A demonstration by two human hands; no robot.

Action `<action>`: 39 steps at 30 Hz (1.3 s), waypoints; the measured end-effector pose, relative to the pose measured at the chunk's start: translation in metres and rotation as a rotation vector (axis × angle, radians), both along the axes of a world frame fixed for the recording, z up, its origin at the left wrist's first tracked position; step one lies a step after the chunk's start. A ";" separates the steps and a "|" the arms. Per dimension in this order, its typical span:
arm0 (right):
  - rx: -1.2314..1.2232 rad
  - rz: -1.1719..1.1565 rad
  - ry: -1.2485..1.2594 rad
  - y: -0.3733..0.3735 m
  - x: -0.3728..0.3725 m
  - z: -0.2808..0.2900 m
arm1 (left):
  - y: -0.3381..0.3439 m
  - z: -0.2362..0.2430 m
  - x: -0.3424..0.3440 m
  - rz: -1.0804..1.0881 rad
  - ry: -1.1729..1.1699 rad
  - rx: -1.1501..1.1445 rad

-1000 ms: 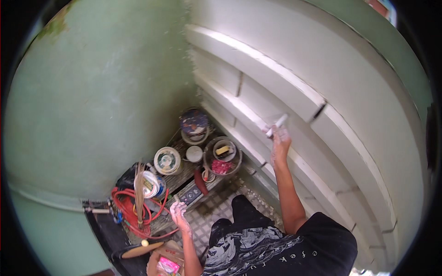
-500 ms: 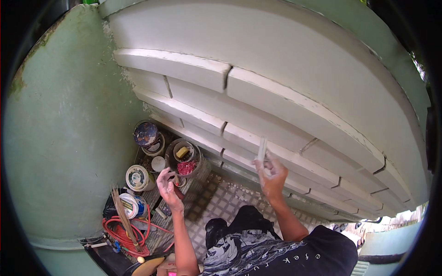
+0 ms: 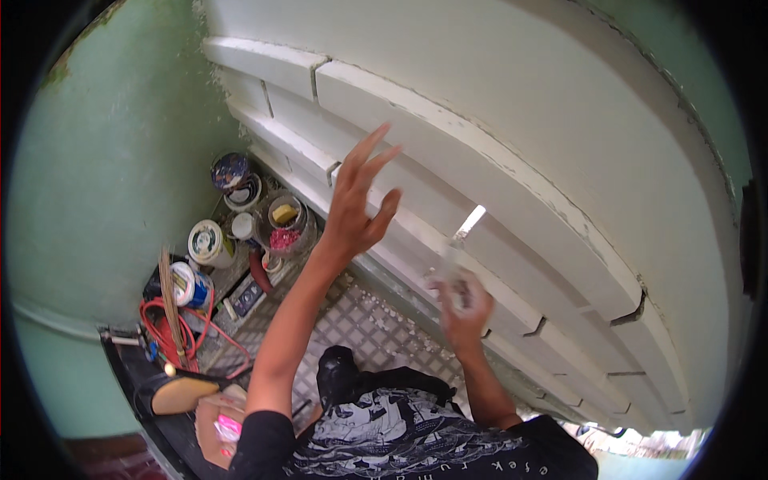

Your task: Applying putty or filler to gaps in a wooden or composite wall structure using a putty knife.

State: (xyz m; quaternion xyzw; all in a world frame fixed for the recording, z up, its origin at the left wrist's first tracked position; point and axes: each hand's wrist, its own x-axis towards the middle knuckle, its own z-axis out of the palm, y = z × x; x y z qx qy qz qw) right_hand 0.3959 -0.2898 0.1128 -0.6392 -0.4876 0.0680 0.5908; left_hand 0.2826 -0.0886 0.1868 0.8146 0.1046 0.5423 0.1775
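My left hand [image 3: 360, 192] is raised in front of the white stepped panel [image 3: 516, 88], fingers apart and holding nothing; whether it touches the surface is unclear. My right hand [image 3: 462, 308], lower and to the right, grips a pale, blurred stick-like tool [image 3: 445, 262]. The tool points up toward a narrow bright strip [image 3: 472, 220] in a recessed row between two protruding white blocks. Dark gaps divide these blocks.
A green wall [image 3: 112, 144] rises at the left. On a weathered ledge stand buckets [image 3: 206, 244], a basin [image 3: 292, 240], a red hose [image 3: 176, 336] and a bundled broom [image 3: 170, 288]. Below lie a cardboard box [image 3: 208, 432] and a tiled floor [image 3: 344, 312] with white flakes.
My left hand has risen toward the panel and opened out. My right hand, still gripping the tool, has moved slightly down since half a second ago. The view has shifted.
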 end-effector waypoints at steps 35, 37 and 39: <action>0.200 -0.806 -0.483 -0.136 0.092 0.106 | -0.027 0.019 0.120 0.029 -0.249 0.256; -0.029 -0.719 -0.590 -0.134 0.071 0.111 | -0.027 0.021 0.117 -0.001 -0.245 0.250; 0.059 -0.663 -0.594 -0.123 0.066 0.112 | -0.028 0.022 0.114 -0.004 -0.229 0.249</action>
